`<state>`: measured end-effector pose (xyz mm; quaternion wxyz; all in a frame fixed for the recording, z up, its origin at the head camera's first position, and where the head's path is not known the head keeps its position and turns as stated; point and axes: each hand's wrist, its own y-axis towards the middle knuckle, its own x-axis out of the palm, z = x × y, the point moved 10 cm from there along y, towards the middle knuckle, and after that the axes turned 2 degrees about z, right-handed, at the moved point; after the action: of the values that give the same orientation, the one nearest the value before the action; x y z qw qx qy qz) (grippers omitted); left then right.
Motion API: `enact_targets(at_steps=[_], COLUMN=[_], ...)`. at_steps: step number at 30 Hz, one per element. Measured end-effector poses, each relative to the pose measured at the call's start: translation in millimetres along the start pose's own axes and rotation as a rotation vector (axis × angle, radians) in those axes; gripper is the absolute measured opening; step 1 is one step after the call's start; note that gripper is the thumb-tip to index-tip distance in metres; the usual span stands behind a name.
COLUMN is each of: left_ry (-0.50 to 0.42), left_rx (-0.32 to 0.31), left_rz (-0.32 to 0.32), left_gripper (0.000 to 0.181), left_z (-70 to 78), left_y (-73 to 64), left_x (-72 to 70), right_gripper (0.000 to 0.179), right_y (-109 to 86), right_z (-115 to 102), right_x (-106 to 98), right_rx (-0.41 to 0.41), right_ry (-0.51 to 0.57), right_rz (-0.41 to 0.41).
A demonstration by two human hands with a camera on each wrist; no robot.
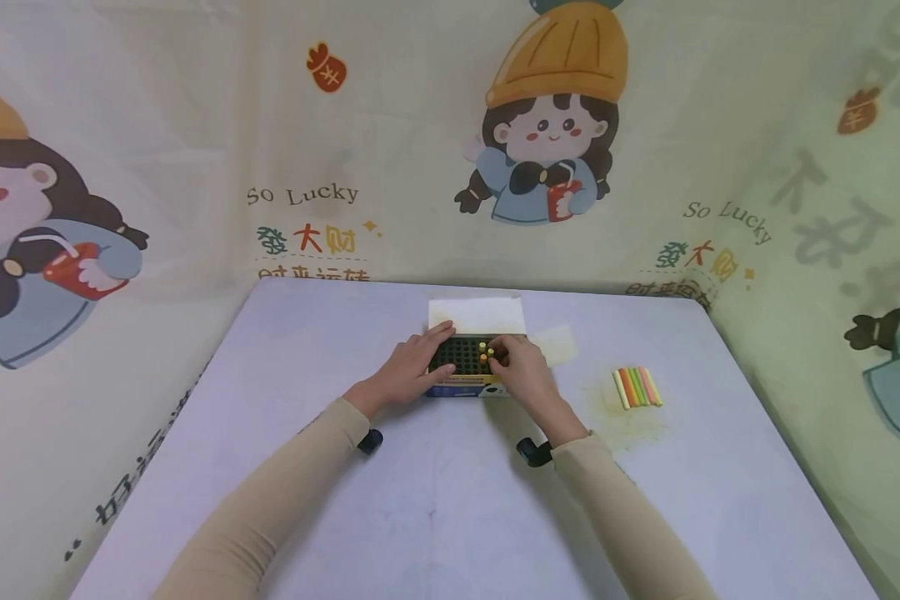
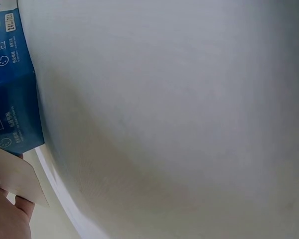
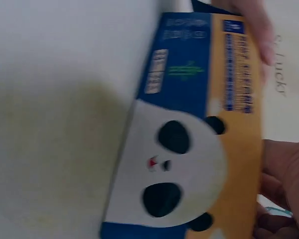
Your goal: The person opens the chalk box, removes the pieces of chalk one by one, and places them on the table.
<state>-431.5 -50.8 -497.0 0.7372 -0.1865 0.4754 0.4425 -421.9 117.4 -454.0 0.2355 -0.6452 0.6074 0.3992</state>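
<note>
A blue and yellow chalk box [image 1: 461, 390] with a panda on its front stands at the table's back middle, white lid [image 1: 480, 315] raised behind it. Its dark holder [image 1: 457, 356] has rows of holes, with a few chalks [image 1: 483, 358] upright at the right end. My left hand [image 1: 412, 362] rests across the box's left end, fingers straight and spread, thumb along the front edge. Over the right end, my right hand [image 1: 525, 371] pinches a yellowish chalk [image 1: 491, 352] among the others. The right wrist view has the panda front [image 3: 189, 169] close up, curled fingers [image 3: 276, 191] beside it.
A row of several coloured chalks [image 1: 637, 388] lies on the table to the right, with yellowish dust around it. A pale yellowish patch [image 1: 558, 345] lies beside the box. Printed cloth [image 1: 397, 150] hangs behind and at both sides of the white table [image 1: 420, 508].
</note>
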Motion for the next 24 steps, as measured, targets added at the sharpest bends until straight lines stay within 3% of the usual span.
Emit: enact_targets(at_steps=[24], left_ry=[-0.003], left_rx=[-0.001], left_rz=[-0.002], left_gripper=[0.072], left_z=[-0.1], left_y=[1.3], left_x=[-3.8], right_gripper=[0.018], right_y=[2.5], right_z=[0.5], right_x=[8.6], right_rx=[0.035], right_ry=[-0.075], right_rz=[0.032])
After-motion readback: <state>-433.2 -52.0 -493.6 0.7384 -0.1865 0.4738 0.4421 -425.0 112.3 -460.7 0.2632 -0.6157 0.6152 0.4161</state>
